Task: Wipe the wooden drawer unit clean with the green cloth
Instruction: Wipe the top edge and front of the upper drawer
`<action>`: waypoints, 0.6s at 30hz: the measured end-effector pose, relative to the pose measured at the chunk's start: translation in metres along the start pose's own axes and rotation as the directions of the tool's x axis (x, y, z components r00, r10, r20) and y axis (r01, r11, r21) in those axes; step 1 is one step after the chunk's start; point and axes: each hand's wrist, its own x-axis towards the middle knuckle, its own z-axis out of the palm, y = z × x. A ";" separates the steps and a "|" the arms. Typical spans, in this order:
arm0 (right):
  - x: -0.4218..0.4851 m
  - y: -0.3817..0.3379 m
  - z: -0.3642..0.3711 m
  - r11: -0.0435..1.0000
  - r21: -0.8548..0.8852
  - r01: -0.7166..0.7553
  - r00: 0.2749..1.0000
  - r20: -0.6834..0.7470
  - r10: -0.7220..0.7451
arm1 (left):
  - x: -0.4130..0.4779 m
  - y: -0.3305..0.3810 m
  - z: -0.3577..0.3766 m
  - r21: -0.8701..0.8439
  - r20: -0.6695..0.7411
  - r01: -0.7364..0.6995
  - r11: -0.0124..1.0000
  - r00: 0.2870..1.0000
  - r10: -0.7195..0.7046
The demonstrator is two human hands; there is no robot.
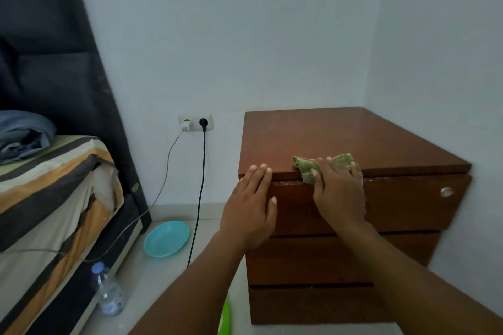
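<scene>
The wooden drawer unit (353,139) stands in the room's right corner, with three drawer fronts and a small round lock on the top one. A crumpled green cloth (304,168) lies over the front edge of the top. My right hand (339,193) presses on it, fingers curled over the cloth at the gap above the top drawer. My left hand (251,207) rests flat against the unit's front left corner, fingers together, holding nothing.
A bed (54,198) with a striped sheet and dark headboard fills the left. A wall socket (195,122) has two cables hanging to the floor. A turquoise plate (166,238), a plastic water bottle (107,291) and a bright green object (225,318) lie on the floor.
</scene>
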 end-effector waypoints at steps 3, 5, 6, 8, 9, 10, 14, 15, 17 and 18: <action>-0.004 0.002 0.009 1.000 0.018 0.023 0.997 -0.073 -0.022 | -0.002 0.002 0.006 0.012 -0.035 0.012 1.000 0.999 -0.011; -0.005 0.005 0.015 0.999 0.024 0.047 0.993 -0.108 -0.045 | -0.004 0.003 0.011 -0.001 -0.083 0.017 1.000 0.996 -0.017; -0.004 0.007 0.018 0.997 0.027 0.066 0.989 -0.132 -0.062 | -0.004 0.004 0.013 -0.003 -0.115 0.015 1.000 0.993 -0.015; -0.001 0.012 0.024 0.995 0.024 0.098 0.979 -0.184 -0.092 | 0.000 0.002 0.020 0.012 -0.174 -0.009 1.000 0.985 0.010; -0.001 0.013 0.026 0.994 0.014 0.112 0.972 -0.209 -0.106 | 0.001 0.001 0.022 0.028 -0.201 -0.022 0.999 0.979 0.027; -0.001 0.013 0.028 0.992 0.004 0.122 0.966 -0.228 -0.118 | 0.001 0.000 0.025 0.040 -0.226 -0.034 0.999 0.973 0.042; -0.004 0.015 0.036 0.989 -0.009 0.149 0.940 -0.310 -0.144 | 0.004 -0.011 0.038 0.064 -0.316 -0.097 0.993 0.942 0.113; -0.004 0.016 0.038 0.989 -0.011 0.149 0.933 -0.330 -0.144 | 0.006 -0.013 0.042 0.079 -0.338 -0.111 0.991 0.932 0.132; -0.005 0.013 0.043 0.990 -0.010 0.144 0.925 -0.353 -0.138 | 0.009 -0.018 0.049 0.110 -0.387 -0.125 0.986 0.909 0.158; -0.005 0.011 0.046 0.991 -0.010 0.135 0.928 -0.349 -0.130 | 0.008 -0.019 0.051 0.112 -0.399 -0.122 0.986 0.904 0.157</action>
